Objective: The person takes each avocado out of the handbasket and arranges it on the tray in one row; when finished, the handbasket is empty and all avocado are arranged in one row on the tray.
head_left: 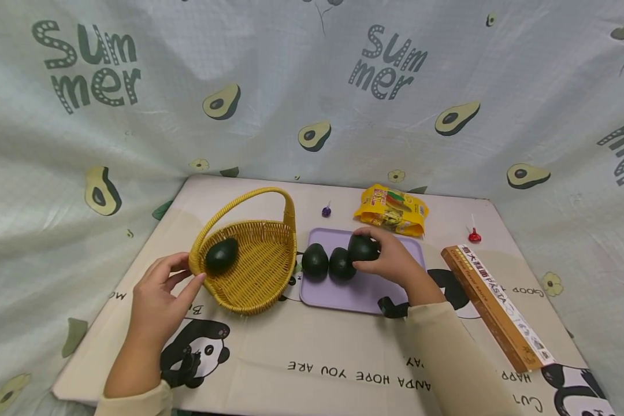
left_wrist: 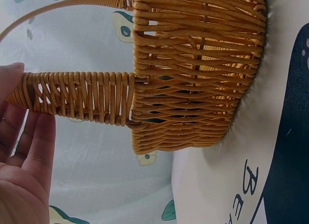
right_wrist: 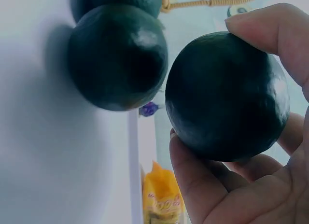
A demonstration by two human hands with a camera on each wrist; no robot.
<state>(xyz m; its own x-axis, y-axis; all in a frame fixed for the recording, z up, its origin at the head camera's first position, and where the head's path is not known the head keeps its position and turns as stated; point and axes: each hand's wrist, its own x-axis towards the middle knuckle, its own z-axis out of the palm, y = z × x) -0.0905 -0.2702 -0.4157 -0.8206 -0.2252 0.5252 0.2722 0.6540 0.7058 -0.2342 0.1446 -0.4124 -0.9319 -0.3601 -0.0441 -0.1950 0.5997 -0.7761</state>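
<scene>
The right hand (head_left: 392, 263) is gripping an avocado (head_left: 363, 248) over the purple tray (head_left: 338, 296); two other avocados (head_left: 315, 262) are lying between it and the wicker basket (head_left: 257, 271) leftward. The left hand (head_left: 158, 294) is pinching the basket's handle (left_wrist: 79, 96).

Panda-print table (head_left: 260, 341), basket (head_left: 260, 271), tray (head_left: 338, 296), packet (head_left: 392, 211), box (head_left: 496, 307), purple lollipop (head_left: 326, 212), red lollipop (head_left: 475, 236)

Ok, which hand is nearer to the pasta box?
Right. The right hand holds an avocado over the lilac tray, left of the pasta box; the left hand pinches the wicker basket handle, farther left, beyond the tray.
</scene>
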